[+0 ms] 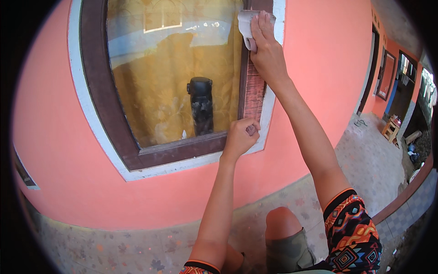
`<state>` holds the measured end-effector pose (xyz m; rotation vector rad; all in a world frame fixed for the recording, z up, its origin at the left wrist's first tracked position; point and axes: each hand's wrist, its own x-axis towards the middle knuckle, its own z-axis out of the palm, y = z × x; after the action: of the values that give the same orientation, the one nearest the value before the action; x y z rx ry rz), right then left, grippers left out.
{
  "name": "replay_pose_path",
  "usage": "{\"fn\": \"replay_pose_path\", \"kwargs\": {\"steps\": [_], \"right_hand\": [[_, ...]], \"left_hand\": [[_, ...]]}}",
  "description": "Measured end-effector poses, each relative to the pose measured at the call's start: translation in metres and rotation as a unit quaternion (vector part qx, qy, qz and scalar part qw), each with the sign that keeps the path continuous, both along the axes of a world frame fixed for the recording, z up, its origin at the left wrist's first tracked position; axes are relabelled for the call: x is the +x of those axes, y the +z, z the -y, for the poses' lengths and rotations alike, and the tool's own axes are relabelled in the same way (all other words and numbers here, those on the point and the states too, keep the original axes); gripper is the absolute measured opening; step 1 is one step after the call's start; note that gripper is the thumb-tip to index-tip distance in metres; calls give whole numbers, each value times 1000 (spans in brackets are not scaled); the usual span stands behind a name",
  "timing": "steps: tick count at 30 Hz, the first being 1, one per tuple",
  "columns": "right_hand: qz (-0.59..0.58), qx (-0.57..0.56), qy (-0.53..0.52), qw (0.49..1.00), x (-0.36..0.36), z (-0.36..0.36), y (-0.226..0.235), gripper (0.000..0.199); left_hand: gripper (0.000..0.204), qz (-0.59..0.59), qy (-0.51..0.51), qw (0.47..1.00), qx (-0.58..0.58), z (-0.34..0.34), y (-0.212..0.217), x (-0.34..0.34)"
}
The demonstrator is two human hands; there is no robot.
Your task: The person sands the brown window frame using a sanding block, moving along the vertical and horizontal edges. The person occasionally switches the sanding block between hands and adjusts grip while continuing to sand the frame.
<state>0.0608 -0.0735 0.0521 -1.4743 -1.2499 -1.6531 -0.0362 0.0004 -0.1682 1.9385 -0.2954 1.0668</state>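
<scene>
My right hand (pixel 266 48) presses a pale sheet of sandpaper (pixel 246 25) against the right upright of a dark brown wooden window frame (pixel 252 91), near its top. The wood below my hand is scuffed pale and reddish. My left hand (pixel 239 136) is curled into a fist at the frame's lower right corner, resting on the wood; whether it holds anything I cannot tell. The frame (pixel 98 82) has a white painted surround (pixel 91 118) set in a salmon-pink wall (pixel 319 68).
Behind the glass hang a yellow curtain (pixel 155 91) and a dark bottle-shaped object (pixel 201 106). My knee (pixel 283 223) is bent below. A speckled tiled porch floor (pixel 365 160) runs right toward doorways (pixel 385 75), a small wooden stool (pixel 391 129) and scattered clutter.
</scene>
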Motion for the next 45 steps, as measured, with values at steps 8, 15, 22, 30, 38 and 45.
{"fn": "replay_pose_path", "kwargs": {"steps": [8, 15, 22, 30, 38, 45], "right_hand": [[-33, -76, 0, 997, -16, 22, -76, 69], [-12, -65, 12, 998, -13, 14, -58, 75], [-25, -45, 28, 998, -6, 12, -6, 76], [-32, -85, 51, 995, -22, 23, -102, 81], [-28, -29, 8, 999, 6, 10, 14, 63], [-86, -89, 9, 992, -22, 30, -90, 75]], "left_hand": [[8, 6, 4, 1000, 0, 0, 2, 1], [9, 0, 1, 1000, -9, 2, 2, -1], [9, 5, 0, 1000, 0, -1, -1, 2], [12, 10, -5, 1000, -16, 1, 1, 1], [12, 4, 0, 1000, -2, 0, -1, 3], [13, 22, 2, 1000, -14, 2, 0, 2]]}}
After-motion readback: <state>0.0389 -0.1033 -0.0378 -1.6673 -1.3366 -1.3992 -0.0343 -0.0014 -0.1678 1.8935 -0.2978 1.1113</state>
